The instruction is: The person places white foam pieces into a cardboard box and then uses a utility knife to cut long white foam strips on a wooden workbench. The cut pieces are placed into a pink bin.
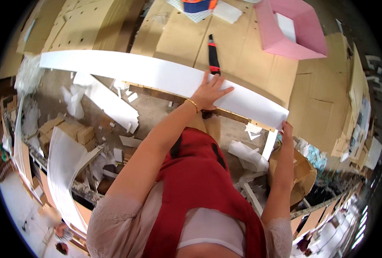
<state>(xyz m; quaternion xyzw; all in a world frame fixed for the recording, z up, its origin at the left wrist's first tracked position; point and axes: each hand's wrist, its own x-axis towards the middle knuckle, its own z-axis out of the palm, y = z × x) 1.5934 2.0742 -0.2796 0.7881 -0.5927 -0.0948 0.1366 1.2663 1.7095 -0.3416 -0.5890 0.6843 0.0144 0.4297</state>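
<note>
White strip [156, 73] lies flat across the cardboard table [242, 56] — my left hand [209, 92] splayed on it, right hand [287, 129] pinching its 4 o'clock end; utility knife [213, 53] untouched, cutting apparently ahead.

Two hands are at work: the left hand [209, 91] lies flat on one long white strip [156, 75], and the right hand [287, 129] is at that strip's right end. On the cardboard-covered table [251, 56] lie one black-and-red utility knife [213, 53] at the near edge, one pink open box [292, 28] toward the far right corner, and one blue tape roll [196, 5] at the far edge.
</note>
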